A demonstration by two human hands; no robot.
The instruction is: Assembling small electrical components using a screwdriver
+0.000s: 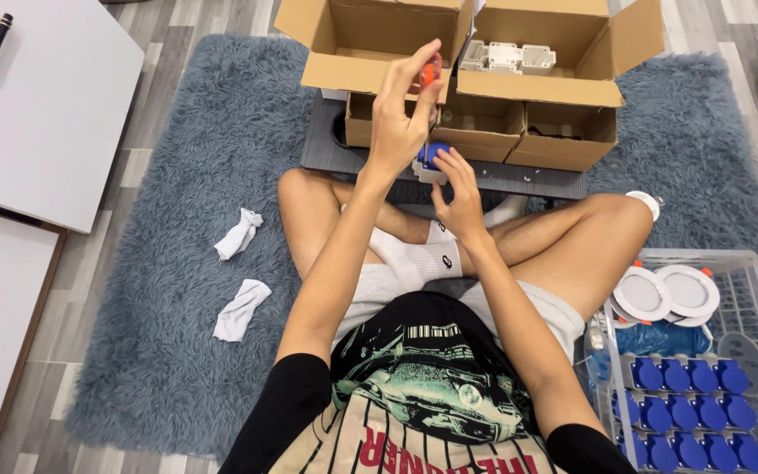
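Orange-handled screwdriver gripped in my left hand, tip down on the blue-and-white socket part my right hand pinches over my lap; I'd judge mid-screw, next keep it square.

1. Two white gloves lie on the grey rug — crumpled.
2. Four open cardboard boxes stand ahead.
3. One clear plastic crate holds two round white downlights — and blue-capped sockets, at least thirteen showing.
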